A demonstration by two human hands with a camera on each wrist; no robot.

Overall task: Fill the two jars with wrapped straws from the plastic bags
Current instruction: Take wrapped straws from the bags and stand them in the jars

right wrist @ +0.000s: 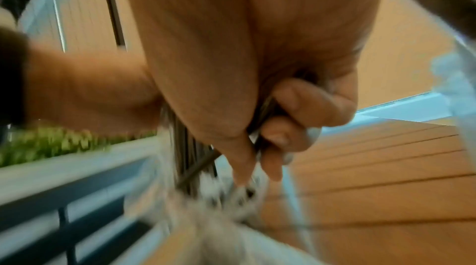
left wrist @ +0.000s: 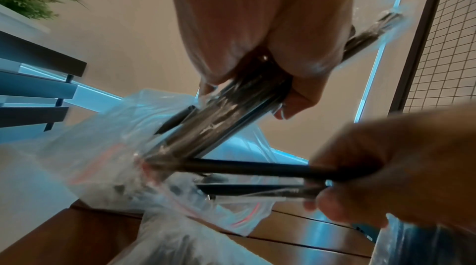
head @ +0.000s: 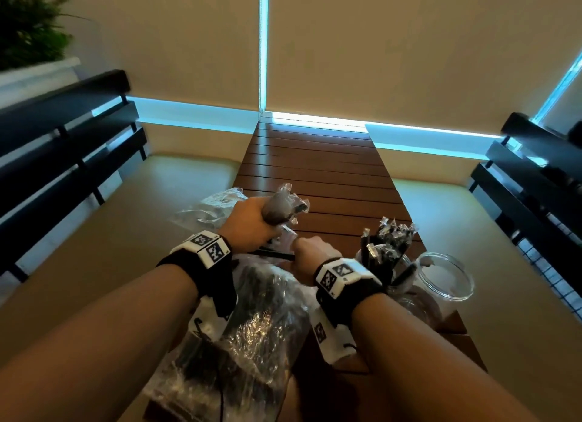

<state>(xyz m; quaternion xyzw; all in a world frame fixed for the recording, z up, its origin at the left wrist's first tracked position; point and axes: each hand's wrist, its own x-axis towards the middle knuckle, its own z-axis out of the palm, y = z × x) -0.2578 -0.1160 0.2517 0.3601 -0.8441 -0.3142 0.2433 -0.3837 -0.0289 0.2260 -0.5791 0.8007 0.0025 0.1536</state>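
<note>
My left hand (head: 256, 221) grips a thick bundle of wrapped dark straws (head: 282, 206) above the wooden table; in the left wrist view the left hand (left wrist: 260, 90) is curled round the same bundle (left wrist: 221, 124). Just to the right, my right hand (head: 304, 250) grips a few black straws (head: 274, 253) that lie level toward the bundle, seen as straws (left wrist: 257, 167) coming out of a clear plastic bag (left wrist: 103, 157). The right wrist view is blurred; my right hand (right wrist: 268, 147) holds straws (right wrist: 185, 147). One jar (head: 389, 264) holds several straws. A second glass jar (head: 447, 277) beside it looks empty.
A full plastic bag of straws (head: 252, 327) lies in front between my forearms. A crumpled clear bag (head: 211, 207) lies at the table's left edge. The slatted wooden table (head: 330, 176) runs between two cushioned benches with dark rails (head: 69, 144). A plant (head: 28, 25) stands far left.
</note>
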